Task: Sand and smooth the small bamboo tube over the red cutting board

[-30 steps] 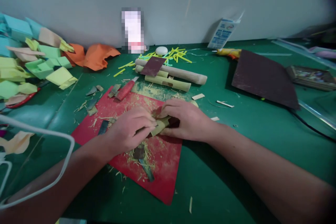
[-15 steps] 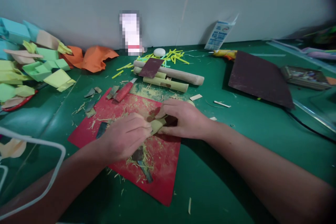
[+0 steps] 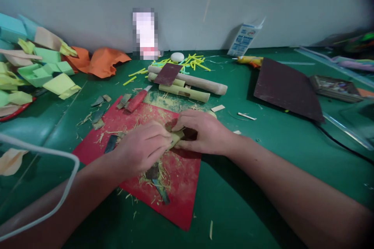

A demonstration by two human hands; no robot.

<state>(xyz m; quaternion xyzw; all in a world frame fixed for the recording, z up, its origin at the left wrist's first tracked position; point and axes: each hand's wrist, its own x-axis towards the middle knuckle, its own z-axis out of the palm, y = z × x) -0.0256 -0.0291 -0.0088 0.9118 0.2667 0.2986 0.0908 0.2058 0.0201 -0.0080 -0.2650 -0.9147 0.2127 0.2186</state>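
Over a red sheet (image 3: 180, 198) strewn with shavings and pale dust, both hands close around a short pale bamboo piece (image 3: 177, 137). My left hand (image 3: 143, 144) pinches its near left end, fingers pressed together. My right hand (image 3: 206, 132) grips it from the right, thumb below and fingers above; part of the piece is hidden inside the grip. A red-handled knife (image 3: 137, 100) lies at the sheet's upper left edge. Behind the hands rest bamboo tubes (image 3: 201, 83), one with a cut opening, and a small dark brown sheet (image 3: 168, 74) lies across them.
Folded coloured papers (image 3: 49, 64) crowd the left side of the green table, beside orange paper (image 3: 105, 62). A large dark brown sheet (image 3: 288, 89) and a small box (image 3: 336, 88) are at right. Yellow strips (image 3: 193, 62) lie near the wall. A white wire frame (image 3: 74, 163) juts in at lower left.
My left hand has shifted slightly right and up along the bamboo piece, covering more of it. My right hand stays nearly in place. The view has moved a little.
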